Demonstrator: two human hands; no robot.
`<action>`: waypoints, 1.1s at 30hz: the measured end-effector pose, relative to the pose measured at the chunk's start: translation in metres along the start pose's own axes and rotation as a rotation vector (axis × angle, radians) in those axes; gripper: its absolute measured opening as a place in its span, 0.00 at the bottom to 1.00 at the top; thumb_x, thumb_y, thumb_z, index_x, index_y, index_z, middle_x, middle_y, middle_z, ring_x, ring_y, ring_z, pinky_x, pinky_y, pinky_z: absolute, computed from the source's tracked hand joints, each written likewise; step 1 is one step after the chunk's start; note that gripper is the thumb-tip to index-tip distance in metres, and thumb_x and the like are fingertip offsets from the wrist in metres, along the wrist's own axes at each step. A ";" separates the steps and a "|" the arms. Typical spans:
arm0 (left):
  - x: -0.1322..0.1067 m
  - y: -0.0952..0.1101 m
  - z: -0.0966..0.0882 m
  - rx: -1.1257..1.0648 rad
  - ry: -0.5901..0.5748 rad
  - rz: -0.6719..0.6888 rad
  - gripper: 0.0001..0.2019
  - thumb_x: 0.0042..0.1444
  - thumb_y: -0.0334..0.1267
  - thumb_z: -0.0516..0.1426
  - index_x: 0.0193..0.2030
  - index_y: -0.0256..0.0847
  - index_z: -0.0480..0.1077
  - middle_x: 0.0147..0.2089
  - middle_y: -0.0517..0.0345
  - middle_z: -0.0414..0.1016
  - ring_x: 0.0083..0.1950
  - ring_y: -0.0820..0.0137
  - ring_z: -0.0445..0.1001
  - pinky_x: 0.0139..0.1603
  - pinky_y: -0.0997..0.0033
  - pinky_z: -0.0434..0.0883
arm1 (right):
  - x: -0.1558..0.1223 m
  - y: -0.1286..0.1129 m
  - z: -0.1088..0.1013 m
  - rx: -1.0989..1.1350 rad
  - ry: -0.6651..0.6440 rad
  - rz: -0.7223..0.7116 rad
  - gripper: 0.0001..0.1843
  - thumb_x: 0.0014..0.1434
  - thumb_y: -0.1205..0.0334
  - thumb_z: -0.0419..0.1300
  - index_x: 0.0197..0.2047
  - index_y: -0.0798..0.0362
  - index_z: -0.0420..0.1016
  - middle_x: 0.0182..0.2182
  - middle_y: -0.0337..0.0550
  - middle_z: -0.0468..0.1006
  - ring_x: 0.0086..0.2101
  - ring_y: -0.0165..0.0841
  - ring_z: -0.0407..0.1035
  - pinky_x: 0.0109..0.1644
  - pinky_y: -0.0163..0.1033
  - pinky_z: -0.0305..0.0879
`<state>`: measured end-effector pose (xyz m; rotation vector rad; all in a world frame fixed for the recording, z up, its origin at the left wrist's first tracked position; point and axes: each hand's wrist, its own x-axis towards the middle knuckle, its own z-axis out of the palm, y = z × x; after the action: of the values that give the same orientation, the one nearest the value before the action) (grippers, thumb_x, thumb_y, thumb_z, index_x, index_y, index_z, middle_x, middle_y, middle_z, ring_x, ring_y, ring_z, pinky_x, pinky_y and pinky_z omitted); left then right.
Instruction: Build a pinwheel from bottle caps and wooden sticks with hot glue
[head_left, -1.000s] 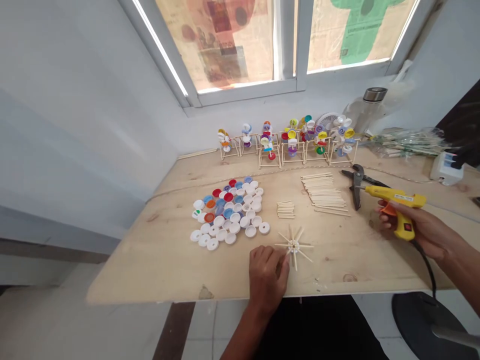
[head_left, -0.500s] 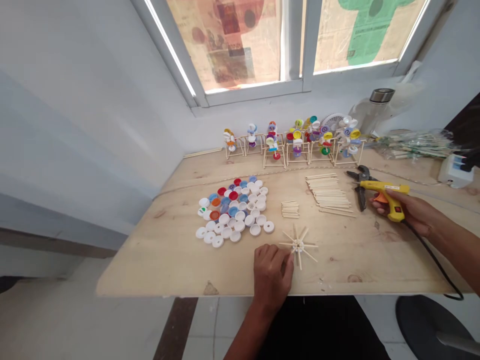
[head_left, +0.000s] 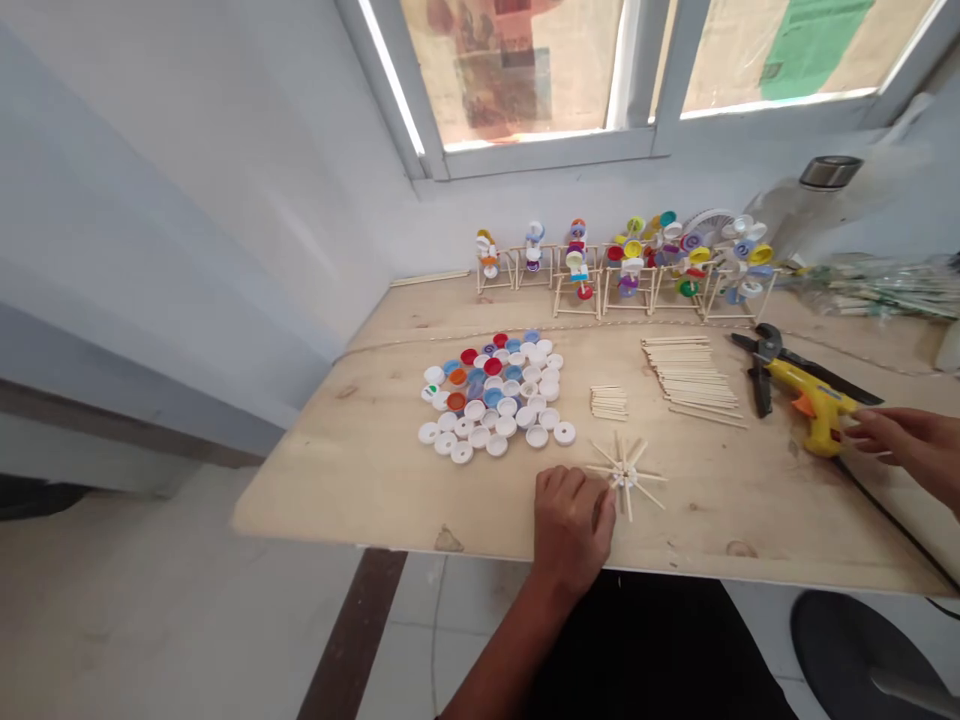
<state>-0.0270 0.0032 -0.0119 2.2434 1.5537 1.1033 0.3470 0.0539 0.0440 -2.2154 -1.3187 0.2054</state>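
A small wheel of wooden sticks (head_left: 625, 474), its spokes fanning out from a white hub, lies flat near the front of the table. My left hand (head_left: 571, 522) is closed at its lower left side, thumb and fingers pinched where one spoke is hidden. To the right, a yellow hot glue gun (head_left: 823, 418) with an orange trigger lies on the wood. Just off its handle, my right hand (head_left: 911, 445) has its fingers stretched out, holding nothing. Black-handled cutters (head_left: 763, 370) lie against the gun's nozzle.
Left of centre spread many bottle caps (head_left: 495, 395), mostly white. Short sticks (head_left: 608, 402) and longer sticks (head_left: 694, 375) lie in piles. Stick frames with cap wheels (head_left: 630, 275) line the back, near a bottle (head_left: 817, 205) and bagged sticks (head_left: 885, 285). A cord trails from the gun.
My right hand has let go of the glue gun, which now rests beside the cutters, and has drawn back to the right. My left hand stays at the stick wheel. The camera view has shifted.
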 end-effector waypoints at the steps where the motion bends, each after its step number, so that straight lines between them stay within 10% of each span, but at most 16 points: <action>1: 0.000 0.000 0.000 0.002 0.003 -0.001 0.06 0.57 0.32 0.54 0.31 0.41 0.70 0.30 0.56 0.72 0.34 0.65 0.67 0.41 0.60 0.62 | -0.006 -0.004 -0.001 -0.065 -0.023 0.029 0.19 0.48 0.45 0.57 0.33 0.49 0.79 0.23 0.48 0.79 0.27 0.42 0.73 0.29 0.44 0.65; 12: -0.001 -0.001 0.002 0.064 -0.002 0.008 0.04 0.56 0.34 0.56 0.31 0.41 0.70 0.31 0.54 0.73 0.35 0.64 0.68 0.40 0.59 0.63 | -0.110 -0.103 0.073 0.355 -0.265 -0.286 0.22 0.51 0.43 0.56 0.39 0.51 0.78 0.39 0.47 0.81 0.36 0.39 0.74 0.37 0.40 0.68; 33: -0.004 -0.002 0.009 0.107 0.159 0.015 0.09 0.56 0.31 0.53 0.25 0.41 0.66 0.25 0.57 0.69 0.30 0.66 0.67 0.37 0.62 0.61 | -0.114 -0.091 0.106 0.538 -0.312 -0.288 0.20 0.58 0.49 0.53 0.40 0.55 0.77 0.34 0.46 0.81 0.31 0.35 0.73 0.29 0.36 0.66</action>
<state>-0.0236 0.0027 -0.0212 2.2881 1.6974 1.2591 0.1776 0.0311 -0.0132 -1.5670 -1.5091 0.7265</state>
